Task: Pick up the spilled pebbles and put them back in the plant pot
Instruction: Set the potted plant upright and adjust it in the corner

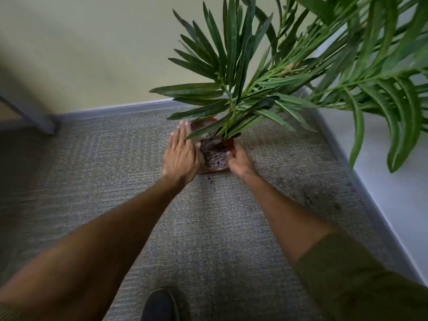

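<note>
- Pebbles (pixel 214 156): small, rounded, brownish-grey; most sit heaped inside the plant pot (pixel 230 143). A scatter of spilled pebbles (pixel 308 195) appears to lie on the carpet to the right of the pot and just in front of it, though blur makes the count uncertain.
- Handling judgement, pebbles: light, hard and loose; likely to roll and to lodge in the carpet pile. Best gathered by pinching a few at a time or sweeping them into a cupped palm.
- Plant pot: small, reddish-brown, seemingly tilted with its mouth toward the wearer. Judged top-heavy under the plant (pixel 266 89), whose long green leaves spread high above and right of the pot. Take hold at the wall or rim, both sides, not by the stems.
- Left hand (pixel 180 154): flat, fingers extended and together, laid against the pot's left side; holding nothing visible.
- Right hand (pixel 238 159): curled at the pot's right rim, fingertips at the pebble surface. Whether it holds pebbles cannot be told.
- Carpet (pixel 115 170): grey, ribbed, low pile, level; it hides small stones.
- Room: the pot stands near a corner. A pale green wall (pixel 92 42) lies behind it, a white wall (pixel 382 170) to its right, with grey skirting (pixel 115 111). A dark furniture leg (pixel 34 117) stands well left of the pot. A dark shoe (pixel 159 304) is well in front of it.
</note>
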`<state>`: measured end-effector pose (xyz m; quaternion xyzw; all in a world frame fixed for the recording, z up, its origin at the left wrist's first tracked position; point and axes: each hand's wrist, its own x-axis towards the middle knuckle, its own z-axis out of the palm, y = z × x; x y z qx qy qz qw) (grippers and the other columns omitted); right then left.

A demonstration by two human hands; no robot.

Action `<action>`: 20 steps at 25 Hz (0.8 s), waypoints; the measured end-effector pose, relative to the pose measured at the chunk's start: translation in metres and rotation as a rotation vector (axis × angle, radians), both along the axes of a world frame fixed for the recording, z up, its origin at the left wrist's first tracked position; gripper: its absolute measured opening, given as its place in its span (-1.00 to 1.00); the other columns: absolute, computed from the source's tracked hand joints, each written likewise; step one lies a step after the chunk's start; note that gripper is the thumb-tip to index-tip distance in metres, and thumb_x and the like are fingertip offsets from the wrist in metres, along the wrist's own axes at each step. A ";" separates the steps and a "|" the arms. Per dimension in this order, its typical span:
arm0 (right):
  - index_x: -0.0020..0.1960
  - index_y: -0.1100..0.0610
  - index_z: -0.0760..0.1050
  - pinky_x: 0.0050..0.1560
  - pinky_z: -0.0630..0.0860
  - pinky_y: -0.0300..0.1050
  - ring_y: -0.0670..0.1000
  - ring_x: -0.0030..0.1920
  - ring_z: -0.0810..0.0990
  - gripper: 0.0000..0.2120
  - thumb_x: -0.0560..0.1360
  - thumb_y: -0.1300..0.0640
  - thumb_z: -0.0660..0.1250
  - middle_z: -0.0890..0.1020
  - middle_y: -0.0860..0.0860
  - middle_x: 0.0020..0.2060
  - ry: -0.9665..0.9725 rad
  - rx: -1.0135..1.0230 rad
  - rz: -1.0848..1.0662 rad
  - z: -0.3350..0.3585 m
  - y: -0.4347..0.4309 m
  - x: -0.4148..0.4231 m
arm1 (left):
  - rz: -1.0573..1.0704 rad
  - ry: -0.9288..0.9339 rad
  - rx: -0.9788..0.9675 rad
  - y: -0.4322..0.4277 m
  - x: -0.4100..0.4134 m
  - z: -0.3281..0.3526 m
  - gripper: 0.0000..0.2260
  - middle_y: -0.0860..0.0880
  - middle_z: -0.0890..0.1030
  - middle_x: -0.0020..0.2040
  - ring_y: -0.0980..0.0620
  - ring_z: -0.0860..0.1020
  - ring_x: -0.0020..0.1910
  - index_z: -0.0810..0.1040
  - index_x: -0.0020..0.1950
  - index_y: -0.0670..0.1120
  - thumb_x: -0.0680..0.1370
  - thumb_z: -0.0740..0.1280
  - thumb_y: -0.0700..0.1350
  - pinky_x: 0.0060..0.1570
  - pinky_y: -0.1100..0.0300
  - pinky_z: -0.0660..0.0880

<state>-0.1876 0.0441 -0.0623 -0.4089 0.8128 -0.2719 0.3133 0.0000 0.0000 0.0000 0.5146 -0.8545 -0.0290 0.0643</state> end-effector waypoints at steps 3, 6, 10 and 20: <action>0.49 0.08 0.43 0.07 0.48 -0.03 0.20 0.22 0.64 -0.62 0.68 0.17 0.28 0.65 0.11 0.21 -0.057 -0.015 -0.145 0.008 -0.011 -0.009 | 0.176 0.051 0.053 -0.014 -0.009 0.012 -0.54 -0.24 0.65 0.21 -0.22 0.63 0.23 0.52 0.43 -0.22 0.75 0.09 0.07 0.16 -0.08 0.61; 0.39 0.15 0.53 0.00 0.51 -0.05 0.17 0.06 0.62 -0.69 0.66 0.23 0.29 0.62 0.11 0.07 -0.050 0.020 -0.164 0.012 -0.019 -0.019 | 0.187 -0.017 0.113 -0.026 -0.014 0.022 -0.71 -0.05 0.50 -0.18 -0.09 0.55 -0.17 0.65 0.16 -0.16 0.73 0.24 0.01 -0.20 0.06 0.47; 0.28 0.13 0.62 -0.01 0.75 0.10 0.16 -0.08 0.73 -0.76 0.69 0.09 0.29 0.73 0.15 0.12 -0.070 0.076 -0.169 0.003 -0.036 -0.028 | 0.156 -0.014 0.178 -0.038 -0.016 0.017 -0.75 -0.05 0.58 -0.18 0.01 0.55 -0.30 0.66 0.16 -0.18 0.72 0.29 -0.02 -0.34 0.17 0.48; 0.34 0.13 0.55 0.14 0.70 0.15 0.16 0.07 0.69 -0.68 0.61 0.27 0.41 0.67 0.12 0.11 -0.017 0.105 -0.047 0.007 -0.045 -0.023 | 0.285 0.149 0.298 -0.062 -0.018 0.011 -0.69 -0.12 0.62 -0.13 -0.08 0.59 -0.16 0.66 0.14 -0.25 0.69 0.32 -0.01 -0.16 0.11 0.58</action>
